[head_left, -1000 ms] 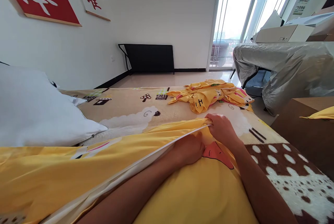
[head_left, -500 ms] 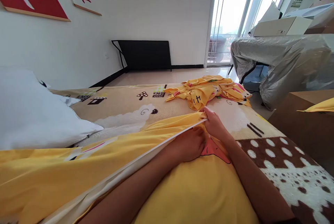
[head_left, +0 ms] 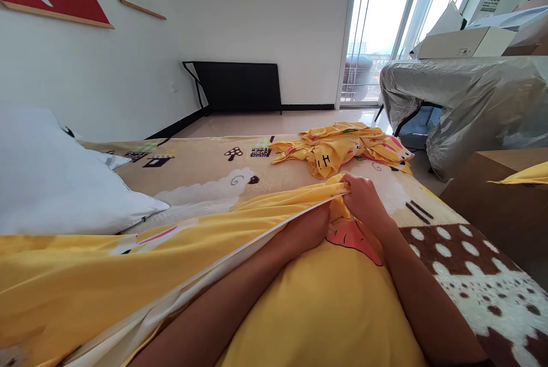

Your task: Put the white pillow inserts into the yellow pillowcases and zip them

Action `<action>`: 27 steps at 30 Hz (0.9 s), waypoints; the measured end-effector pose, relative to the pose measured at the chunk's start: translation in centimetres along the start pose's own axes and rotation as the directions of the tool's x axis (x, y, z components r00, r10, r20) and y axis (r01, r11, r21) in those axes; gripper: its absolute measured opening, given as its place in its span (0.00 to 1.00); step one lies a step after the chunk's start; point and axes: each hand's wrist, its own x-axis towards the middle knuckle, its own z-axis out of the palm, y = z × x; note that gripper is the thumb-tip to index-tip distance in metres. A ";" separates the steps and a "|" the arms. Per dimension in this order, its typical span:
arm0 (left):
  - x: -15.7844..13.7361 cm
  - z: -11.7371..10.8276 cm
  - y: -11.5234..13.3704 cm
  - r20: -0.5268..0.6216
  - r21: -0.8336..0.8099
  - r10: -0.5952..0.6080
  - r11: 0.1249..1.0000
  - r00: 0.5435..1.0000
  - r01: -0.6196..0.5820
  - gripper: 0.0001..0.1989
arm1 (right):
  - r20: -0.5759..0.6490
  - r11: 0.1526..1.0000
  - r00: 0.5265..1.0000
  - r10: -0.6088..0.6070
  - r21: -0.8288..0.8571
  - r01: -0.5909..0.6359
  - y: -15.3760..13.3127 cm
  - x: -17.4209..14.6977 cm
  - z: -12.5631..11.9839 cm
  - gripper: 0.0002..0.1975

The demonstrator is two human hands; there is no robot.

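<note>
A yellow printed fabric cover [head_left: 180, 264] stretches across the bed in front of me, its pale inner edge running diagonally up to the right. Pinched in my right hand [head_left: 363, 198] is the gathered far corner of this cover. My left hand [head_left: 314, 221] reaches under the pale edge near that corner, and its fingers are hidden in the cloth. Below both forearms bulges a smooth yellow part of the fabric [head_left: 334, 304] with an orange-pink printed shape.
A crumpled yellow cloth [head_left: 342, 150] lies farther back on the patterned blanket [head_left: 201, 167]. White pillows [head_left: 72, 178] are at the left. To the right stand a brown box [head_left: 492, 201] and plastic-covered furniture [head_left: 462, 87]. A black panel [head_left: 237, 87] leans by the wall.
My right hand has shifted slightly right with the pinched corner. My left hand has slid deeper under the cloth, so its closed fingers no longer show.
</note>
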 end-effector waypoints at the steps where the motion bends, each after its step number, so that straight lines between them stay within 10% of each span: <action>1: 0.2 0.2 -0.1 0.013 -0.026 -0.037 0.999 0.999 0.037 0.17 | -0.017 0.998 1.000 0.006 -0.055 -0.007 -0.2 -0.2 -0.1 0.14; 9: 0.7 0.7 -0.5 0.070 -0.009 -0.189 0.982 0.979 0.190 0.14 | -0.044 0.973 0.996 -0.075 0.217 0.082 -0.8 0.0 -0.2 0.14; 18: 0.4 -0.1 0.1 0.104 -0.029 -0.075 0.997 0.992 0.078 0.11 | 0.078 0.878 0.993 -0.084 0.477 0.037 0.7 0.8 0.7 0.10; 27: -0.6 -0.9 0.4 0.188 -0.034 0.109 0.994 0.976 -0.105 0.06 | -0.036 0.970 0.996 -0.083 0.227 0.089 0.2 0.4 0.1 0.22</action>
